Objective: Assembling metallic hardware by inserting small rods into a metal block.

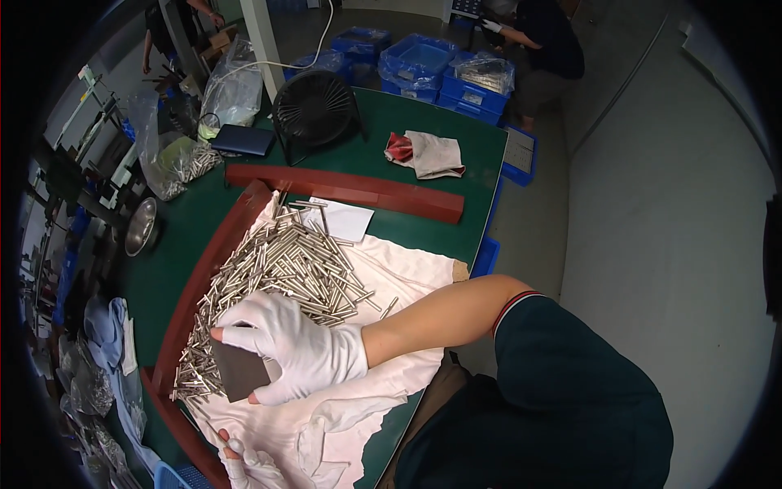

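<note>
Metal pins (285, 265), a big silvery heap of them, sit on the white cloth (391, 269) spread over the green table (383, 167). Right hand (297, 342) in a white glove is curled about halfway around a dark flat block (240, 371), thumb under and fingers over the top edge, pressed against the near end of the heap. Left hand (236, 456), also gloved, only peeks in below the cloth, can't tell its grip. Red rails (350, 191) border the cloth's far side.
</note>
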